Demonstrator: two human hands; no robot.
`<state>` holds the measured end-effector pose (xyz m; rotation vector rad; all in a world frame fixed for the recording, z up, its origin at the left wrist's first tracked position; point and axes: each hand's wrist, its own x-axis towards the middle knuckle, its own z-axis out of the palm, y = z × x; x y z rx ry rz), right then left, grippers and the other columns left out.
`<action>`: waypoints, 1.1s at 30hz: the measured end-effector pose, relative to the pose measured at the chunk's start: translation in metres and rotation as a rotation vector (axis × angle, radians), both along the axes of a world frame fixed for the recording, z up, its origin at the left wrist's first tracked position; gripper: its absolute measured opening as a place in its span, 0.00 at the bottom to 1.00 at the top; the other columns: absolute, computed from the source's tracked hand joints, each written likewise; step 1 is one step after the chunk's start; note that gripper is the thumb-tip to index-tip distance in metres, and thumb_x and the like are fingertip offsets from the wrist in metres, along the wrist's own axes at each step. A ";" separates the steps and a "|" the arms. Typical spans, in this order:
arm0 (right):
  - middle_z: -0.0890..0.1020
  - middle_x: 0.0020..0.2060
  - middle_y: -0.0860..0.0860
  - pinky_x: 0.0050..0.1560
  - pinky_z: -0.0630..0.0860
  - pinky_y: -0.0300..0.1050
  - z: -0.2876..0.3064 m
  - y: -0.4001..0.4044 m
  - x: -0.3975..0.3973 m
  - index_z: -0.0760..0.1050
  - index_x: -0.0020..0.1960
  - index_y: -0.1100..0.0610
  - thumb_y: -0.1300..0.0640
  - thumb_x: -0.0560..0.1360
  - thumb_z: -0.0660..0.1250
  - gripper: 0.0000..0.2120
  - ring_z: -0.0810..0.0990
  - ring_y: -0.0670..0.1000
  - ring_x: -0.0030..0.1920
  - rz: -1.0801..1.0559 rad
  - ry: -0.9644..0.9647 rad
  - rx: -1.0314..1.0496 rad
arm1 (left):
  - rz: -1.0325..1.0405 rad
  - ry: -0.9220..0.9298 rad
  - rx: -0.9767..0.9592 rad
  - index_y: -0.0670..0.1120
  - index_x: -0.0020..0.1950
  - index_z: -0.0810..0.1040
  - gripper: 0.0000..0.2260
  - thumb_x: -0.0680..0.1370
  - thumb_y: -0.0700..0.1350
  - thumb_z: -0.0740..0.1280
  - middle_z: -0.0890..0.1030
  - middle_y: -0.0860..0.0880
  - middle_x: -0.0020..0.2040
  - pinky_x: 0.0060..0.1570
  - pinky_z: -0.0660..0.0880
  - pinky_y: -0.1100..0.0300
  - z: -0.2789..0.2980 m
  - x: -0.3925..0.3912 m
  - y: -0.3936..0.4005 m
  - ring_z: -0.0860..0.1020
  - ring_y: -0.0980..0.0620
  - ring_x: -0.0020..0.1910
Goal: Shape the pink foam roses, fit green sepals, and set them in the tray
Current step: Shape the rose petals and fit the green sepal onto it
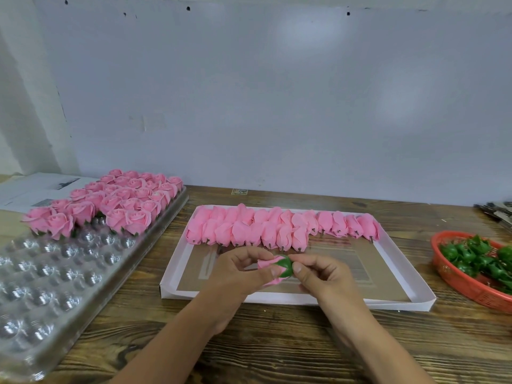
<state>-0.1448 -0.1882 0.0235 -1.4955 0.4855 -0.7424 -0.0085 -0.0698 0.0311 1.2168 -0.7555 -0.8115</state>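
Fitting sepal: left hand (243, 268) grips pink rose (267, 266), right hand (315, 273) pinches green sepal (286, 266) onto its base, apparently seated, lower centre; axis left-right; clear tray (155, 234) lies leftward, nearer left hand

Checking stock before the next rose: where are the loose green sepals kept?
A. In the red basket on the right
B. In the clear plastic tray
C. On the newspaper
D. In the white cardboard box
A: the green sepals lie heaped in the red basket at the table's right edge.
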 end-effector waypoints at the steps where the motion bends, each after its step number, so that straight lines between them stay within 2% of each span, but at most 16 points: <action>1: 0.87 0.42 0.51 0.40 0.76 0.34 0.000 0.000 0.000 0.86 0.47 0.45 0.62 0.75 0.70 0.13 0.80 0.41 0.40 0.003 0.002 -0.007 | -0.004 0.003 0.000 0.47 0.47 0.86 0.14 0.64 0.48 0.82 0.86 0.42 0.50 0.48 0.80 0.59 0.000 0.000 0.000 0.84 0.46 0.50; 7: 0.87 0.41 0.53 0.39 0.75 0.34 -0.001 -0.002 -0.002 0.86 0.46 0.45 0.63 0.75 0.70 0.13 0.80 0.41 0.39 0.016 0.011 -0.063 | -0.017 0.003 0.010 0.46 0.47 0.86 0.14 0.64 0.47 0.82 0.86 0.42 0.50 0.48 0.80 0.57 -0.002 0.002 -0.001 0.84 0.46 0.50; 11: 0.86 0.42 0.52 0.42 0.77 0.41 0.002 -0.004 -0.003 0.85 0.47 0.43 0.63 0.77 0.69 0.14 0.81 0.45 0.42 0.011 0.055 -0.161 | -0.014 -0.033 0.030 0.49 0.47 0.86 0.14 0.65 0.49 0.82 0.86 0.44 0.49 0.46 0.79 0.62 0.000 0.001 0.000 0.84 0.49 0.49; 12: 0.86 0.43 0.50 0.43 0.77 0.42 0.004 -0.005 -0.003 0.84 0.48 0.43 0.64 0.77 0.69 0.15 0.82 0.45 0.43 0.007 0.073 -0.211 | -0.007 -0.050 0.037 0.50 0.47 0.86 0.14 0.65 0.50 0.82 0.86 0.45 0.49 0.46 0.79 0.62 0.001 0.000 0.000 0.84 0.50 0.49; 14: 0.85 0.45 0.43 0.44 0.77 0.35 0.006 -0.007 -0.006 0.83 0.51 0.41 0.64 0.75 0.69 0.17 0.82 0.43 0.45 0.012 0.114 -0.338 | 0.029 -0.131 0.067 0.52 0.47 0.86 0.11 0.67 0.49 0.81 0.86 0.49 0.51 0.51 0.80 0.58 0.001 -0.001 -0.002 0.84 0.51 0.52; 16: 0.82 0.48 0.36 0.43 0.75 0.30 0.007 -0.007 -0.008 0.79 0.55 0.38 0.59 0.70 0.70 0.19 0.80 0.42 0.48 0.032 0.184 -0.501 | 0.060 -0.199 0.088 0.54 0.47 0.85 0.09 0.70 0.48 0.80 0.86 0.51 0.52 0.55 0.80 0.54 -0.001 -0.003 -0.003 0.84 0.52 0.54; 19: 0.79 0.51 0.32 0.41 0.74 0.28 0.003 -0.004 -0.007 0.74 0.56 0.30 0.50 0.68 0.72 0.21 0.80 0.40 0.49 0.028 0.247 -0.667 | 0.045 -0.197 0.043 0.56 0.51 0.84 0.11 0.71 0.46 0.79 0.86 0.51 0.53 0.52 0.80 0.58 -0.001 -0.006 -0.003 0.84 0.52 0.53; 21: 0.82 0.49 0.34 0.41 0.74 0.29 0.001 -0.003 -0.004 0.74 0.55 0.29 0.45 0.69 0.72 0.18 0.81 0.41 0.47 -0.010 0.210 -0.594 | 0.048 -0.213 0.004 0.59 0.55 0.82 0.16 0.70 0.49 0.79 0.85 0.52 0.55 0.51 0.80 0.60 0.001 -0.008 -0.002 0.84 0.53 0.54; 24: 0.84 0.48 0.40 0.46 0.76 0.34 -0.002 -0.002 -0.002 0.75 0.57 0.35 0.39 0.67 0.73 0.19 0.82 0.41 0.48 -0.017 0.106 -0.369 | 0.120 -0.286 0.041 0.68 0.59 0.77 0.26 0.63 0.60 0.79 0.81 0.61 0.58 0.56 0.79 0.57 0.000 -0.007 -0.002 0.82 0.58 0.54; 27: 0.85 0.52 0.47 0.55 0.78 0.48 -0.002 0.003 0.001 0.77 0.58 0.45 0.45 0.72 0.72 0.16 0.83 0.47 0.54 0.115 0.028 -0.262 | 0.097 -0.317 0.088 0.68 0.63 0.75 0.31 0.62 0.63 0.79 0.79 0.64 0.61 0.64 0.75 0.54 0.000 -0.008 -0.003 0.78 0.62 0.59; 28: 0.85 0.54 0.49 0.56 0.78 0.50 -0.002 0.006 0.001 0.77 0.59 0.48 0.48 0.74 0.71 0.15 0.83 0.49 0.56 0.155 0.016 -0.243 | 0.056 -0.300 0.076 0.66 0.65 0.75 0.31 0.63 0.62 0.79 0.80 0.62 0.62 0.65 0.75 0.52 0.001 -0.008 -0.002 0.78 0.60 0.61; 30: 0.85 0.53 0.48 0.54 0.77 0.44 -0.001 0.012 0.002 0.76 0.60 0.50 0.54 0.76 0.68 0.13 0.82 0.46 0.55 0.196 0.017 -0.251 | -0.028 -0.256 0.017 0.62 0.63 0.79 0.26 0.66 0.58 0.80 0.83 0.54 0.59 0.60 0.79 0.53 0.002 -0.009 -0.001 0.81 0.54 0.59; 32: 0.84 0.53 0.44 0.53 0.76 0.38 -0.002 0.018 0.001 0.75 0.61 0.49 0.54 0.78 0.67 0.12 0.82 0.43 0.54 0.212 0.051 -0.317 | -0.057 -0.216 -0.029 0.58 0.58 0.82 0.20 0.67 0.53 0.80 0.85 0.49 0.53 0.51 0.80 0.60 0.004 -0.011 0.001 0.84 0.51 0.53; 33: 0.84 0.53 0.43 0.54 0.76 0.38 -0.002 0.020 0.001 0.76 0.61 0.48 0.54 0.78 0.67 0.11 0.81 0.43 0.55 0.221 0.083 -0.369 | -0.046 -0.215 -0.036 0.56 0.56 0.83 0.17 0.68 0.50 0.80 0.86 0.48 0.52 0.48 0.80 0.63 0.004 -0.011 0.001 0.84 0.52 0.52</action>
